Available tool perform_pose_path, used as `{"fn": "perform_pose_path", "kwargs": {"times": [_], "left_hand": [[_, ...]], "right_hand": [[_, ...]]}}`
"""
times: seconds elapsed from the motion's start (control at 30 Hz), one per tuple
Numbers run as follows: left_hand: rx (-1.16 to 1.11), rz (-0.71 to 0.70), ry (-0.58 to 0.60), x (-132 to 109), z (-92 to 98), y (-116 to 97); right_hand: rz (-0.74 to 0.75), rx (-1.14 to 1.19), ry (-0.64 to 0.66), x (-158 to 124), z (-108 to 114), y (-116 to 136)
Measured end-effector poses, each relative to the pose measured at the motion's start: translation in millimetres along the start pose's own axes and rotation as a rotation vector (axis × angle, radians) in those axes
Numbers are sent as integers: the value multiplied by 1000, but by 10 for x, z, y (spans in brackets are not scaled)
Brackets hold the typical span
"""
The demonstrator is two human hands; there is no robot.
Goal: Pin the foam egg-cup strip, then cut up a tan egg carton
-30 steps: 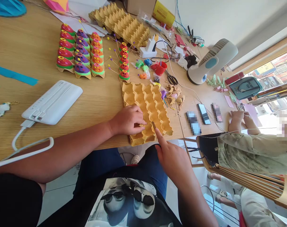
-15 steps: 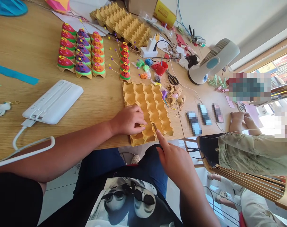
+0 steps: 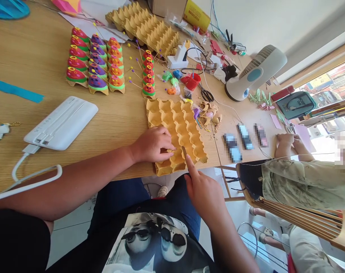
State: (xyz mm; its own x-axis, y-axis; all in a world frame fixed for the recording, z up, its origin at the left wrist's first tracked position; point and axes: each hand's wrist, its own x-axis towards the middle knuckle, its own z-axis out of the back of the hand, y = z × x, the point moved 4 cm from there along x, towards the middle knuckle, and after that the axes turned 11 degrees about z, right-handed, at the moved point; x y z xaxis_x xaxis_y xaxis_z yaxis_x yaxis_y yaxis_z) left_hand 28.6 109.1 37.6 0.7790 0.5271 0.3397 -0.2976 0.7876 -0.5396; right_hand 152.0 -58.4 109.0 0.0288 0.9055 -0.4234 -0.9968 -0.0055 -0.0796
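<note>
A yellow pulp egg tray [image 3: 186, 129] lies at the table's near edge, its cups facing up. My left hand [image 3: 154, 144] is closed over its left part, thumb and fingers curled on the ridges. In my right hand [image 3: 205, 191] is a knife [image 3: 184, 151]; only its narrow blade shows, and the fist hides the handle. The index finger stretches along the blade, which rests at a ridge in the tray's near half. Beyond the tray stand painted egg-carton caterpillars in red [image 3: 77, 62], purple [image 3: 98, 70] and orange [image 3: 115, 66].
A second egg tray [image 3: 144, 28] lies at the back. To the right are scissors [image 3: 206, 93], a red cup [image 3: 192, 81], carton scraps [image 3: 210, 113] and a fan [image 3: 254, 74]. A power bank [image 3: 61, 123] sits left. Another person's hands [image 3: 289, 140] rest on the table at right.
My right wrist and forearm have swung slightly left, while the blade stays at about the same ridge. My left hand keeps its place on the tray. The whole view has shifted a little.
</note>
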Motion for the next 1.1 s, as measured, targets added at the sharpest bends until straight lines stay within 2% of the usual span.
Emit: {"fn": "perform_pose_path", "kwargs": {"times": [0.37,0.67,1.1], "left_hand": [[18,0,10,2,-7,6],[11,22,12,7,2,-3],[21,19,11,11,0,-2]], "right_hand": [[17,-40,49,-25,149,10],[16,-30,63,-27,120,-13],[15,-52,105,-57,203,-19]]}}
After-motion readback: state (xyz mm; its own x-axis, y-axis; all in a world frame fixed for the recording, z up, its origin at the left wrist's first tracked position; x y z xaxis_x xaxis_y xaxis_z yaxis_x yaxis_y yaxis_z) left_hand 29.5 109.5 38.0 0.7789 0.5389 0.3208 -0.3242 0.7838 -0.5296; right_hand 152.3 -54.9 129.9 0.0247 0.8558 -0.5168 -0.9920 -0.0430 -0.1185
